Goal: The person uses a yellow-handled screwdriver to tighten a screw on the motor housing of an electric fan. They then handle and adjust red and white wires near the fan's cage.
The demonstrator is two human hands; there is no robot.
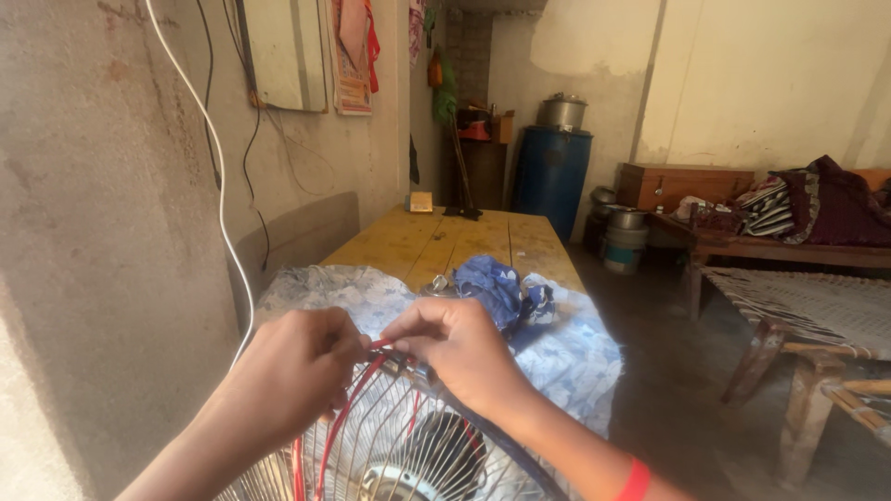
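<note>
Risk first: the thin red wire loop [357, 394], pinched between both hands at the top rim of the round chrome wire fan guard [390, 445], could be judged liable to slip free if either pinch is loosened, since very little of it is held; a fingertip could also be nicked or trapped between the closely spaced guard spokes, which lie directly under the knuckles. The guard sits at the lower centre of the frame, leaning toward the camera, and could be tipped or slid if pulled too hard, because nothing is seen bracing its lower part. The crumpled blue cloth [497, 289] just beyond the fingers could be snagged by the wire end. Pose: the left hand [292, 371] is brought in from the lower left, fingers curled into a closed grip on the red wire near the rim, knuckles toward the camera. The right hand [459, 348] is brought in from the lower right, wrist bent, thumb and forefinger closed in a fine pinch on the same wire where it meets the rim; a red band [636, 481] is worn on that forearm. Both hands nearly touch at centre frame. The guard rests over a pale blue floral sheet [575, 348] spread on the yellow wooden surface [445, 237]; a white cable [218, 176] hangs down the wall at upper left.
</note>
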